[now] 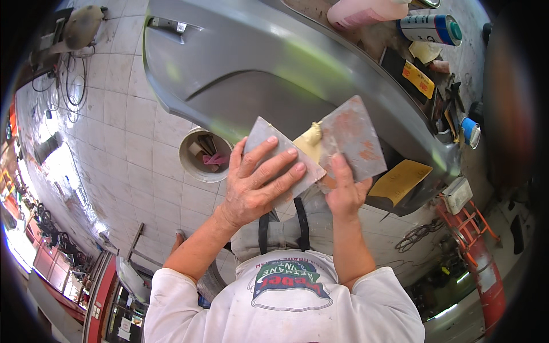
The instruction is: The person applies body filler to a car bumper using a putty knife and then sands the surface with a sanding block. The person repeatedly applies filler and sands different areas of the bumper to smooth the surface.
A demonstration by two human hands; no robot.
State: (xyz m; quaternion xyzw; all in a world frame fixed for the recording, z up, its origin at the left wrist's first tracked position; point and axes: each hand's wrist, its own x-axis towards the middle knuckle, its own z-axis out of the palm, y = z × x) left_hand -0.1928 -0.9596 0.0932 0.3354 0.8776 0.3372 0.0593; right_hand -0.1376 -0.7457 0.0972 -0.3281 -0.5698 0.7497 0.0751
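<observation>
My left hand (258, 182) holds a flat grey putty spreader (262, 132), its fingers laid across the upper face. My right hand (346, 190) grips a second square spreader (355, 136), grey with reddish-brown smears. A lump of pale yellow putty (311, 137) lies between the two plates, where their near edges meet or overlap. Both hands are held in front of a large grey car body panel (251, 51), which has yellow-green patches on its surface. The undersides of both plates are hidden, as is part of the grip beneath them.
Below the panel, a white bucket (189, 161) with scraps stands on the tiled floor (131, 137). Yellow sandpaper (403, 180) lies on the panel's right end. A pink-filled bottle (366, 12), a can (428, 30) and a sanding block (416, 77) sit beyond. A red cylinder (483, 274) stands at right.
</observation>
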